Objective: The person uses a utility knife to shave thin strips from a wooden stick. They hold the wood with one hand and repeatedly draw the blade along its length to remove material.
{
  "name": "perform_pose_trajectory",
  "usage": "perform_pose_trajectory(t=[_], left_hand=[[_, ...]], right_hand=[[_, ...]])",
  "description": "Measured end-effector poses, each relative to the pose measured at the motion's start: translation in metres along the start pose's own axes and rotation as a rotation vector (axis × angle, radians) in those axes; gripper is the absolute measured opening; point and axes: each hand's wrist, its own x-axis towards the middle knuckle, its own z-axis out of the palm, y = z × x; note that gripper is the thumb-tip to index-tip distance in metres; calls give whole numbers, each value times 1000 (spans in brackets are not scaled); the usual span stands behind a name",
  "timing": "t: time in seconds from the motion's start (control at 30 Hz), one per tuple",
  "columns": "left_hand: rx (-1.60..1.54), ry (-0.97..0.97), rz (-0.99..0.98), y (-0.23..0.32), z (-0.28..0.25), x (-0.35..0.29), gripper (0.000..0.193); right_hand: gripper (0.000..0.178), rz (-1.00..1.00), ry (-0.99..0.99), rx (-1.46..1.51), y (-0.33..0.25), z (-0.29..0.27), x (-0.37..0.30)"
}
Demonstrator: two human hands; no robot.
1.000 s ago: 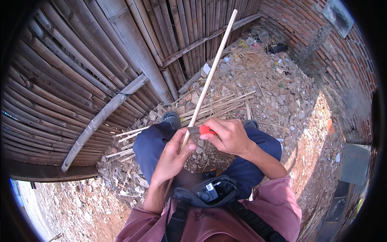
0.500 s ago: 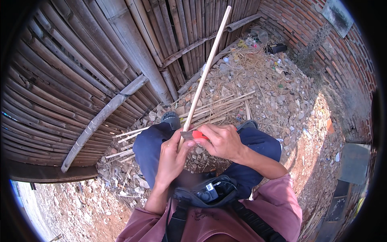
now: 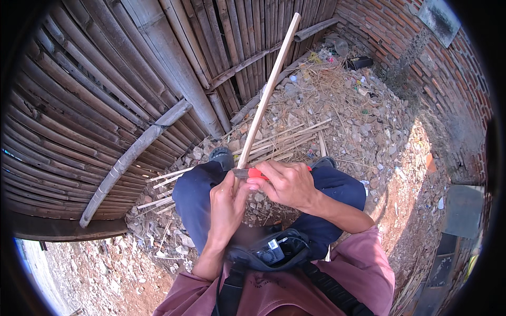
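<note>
A long, pale strip of bamboo or wood (image 3: 267,100) slants up and away from my hands toward the bamboo wall. My left hand (image 3: 226,203) is closed around its near end, thumb raised beside the blade. In my right hand (image 3: 291,185) is a knife (image 3: 256,173) with a red handle and a short, broad grey blade. The blade lies across the strip just above my left fingers, touching it. My right fingers cover most of the handle.
Cut strips (image 3: 284,143) lie on the stony ground beyond my knees, more by my left leg. A bamboo wall (image 3: 95,95) rises left, a brick wall (image 3: 453,95) right. An open waist bag (image 3: 271,252) sits at my lap. A black object (image 3: 359,63) lies in the far corner.
The strip's far end has dipped slightly and shifted a little left. The knife blade lies a bit flatter and slightly left; both hands keep their hold.
</note>
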Motion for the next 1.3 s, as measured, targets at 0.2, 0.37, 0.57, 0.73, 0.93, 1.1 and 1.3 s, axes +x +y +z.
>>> perform_pose_trajectory(t=[0.2,0.37,0.57,0.73,0.93,1.1,1.3], left_hand=[[-12,43,11,1,5,0,18],[36,59,-2,5,6,0,20],[72,74,-24,7,7,1,25],[62,91,-62,0,11,1,33],[65,102,-90,12,7,2,36],[118,94,-87,12,6,2,40],[205,75,-106,13,5,-1,46]], right_hand=[[24,9,-3,-61,-2,-1,0],[36,-17,44,-97,-2,2,1],[29,52,25,-102,-6,3,-1],[29,73,58,-116,-9,-2,3],[28,50,86,-126,-9,-6,6],[28,52,111,-130,-10,-10,8],[26,146,167,-165,4,-22,16]])
